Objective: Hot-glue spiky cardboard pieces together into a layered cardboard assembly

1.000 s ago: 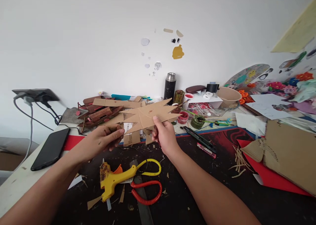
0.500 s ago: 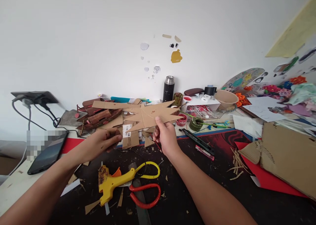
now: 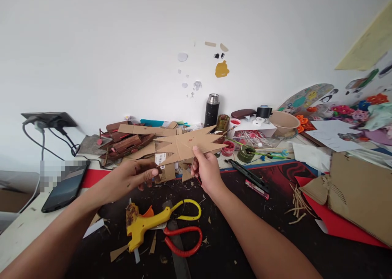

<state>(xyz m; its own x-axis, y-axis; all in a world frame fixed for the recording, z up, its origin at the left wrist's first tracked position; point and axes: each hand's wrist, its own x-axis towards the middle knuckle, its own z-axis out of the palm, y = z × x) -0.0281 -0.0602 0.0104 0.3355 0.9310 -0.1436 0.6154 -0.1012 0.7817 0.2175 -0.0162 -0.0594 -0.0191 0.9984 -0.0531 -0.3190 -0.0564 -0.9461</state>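
Note:
A flat brown cardboard cutout with jagged, pointed ends [image 3: 183, 144] is raised above the far side of the dark mat. My right hand [image 3: 206, 166] pinches its near edge, thumb on top and fingers underneath. Close to the cutout's lower left point is my left hand [image 3: 139, 175], thumb and fingers apart; whether a fingertip touches the point I cannot tell. Below the hands, a yellow glue gun [image 3: 145, 226] lies on the mat, with scissors with one yellow and one red handle [image 3: 185, 240] beside it, partly hidden by the gun.
A phone [image 3: 65, 187] lies at left, under a power strip [image 3: 49, 119] with cables. Brown wooden model pieces [image 3: 128, 144], a black flask [image 3: 212, 110] and paint jars [image 3: 246, 153] line the back. A black box cutter [image 3: 248, 175] and a cardboard box [image 3: 361, 193] are at right.
My left hand has moved right, nearer the cutout's lower left point, with its thumb spread more. The right hand keeps its hold. The whole view has shifted slightly.

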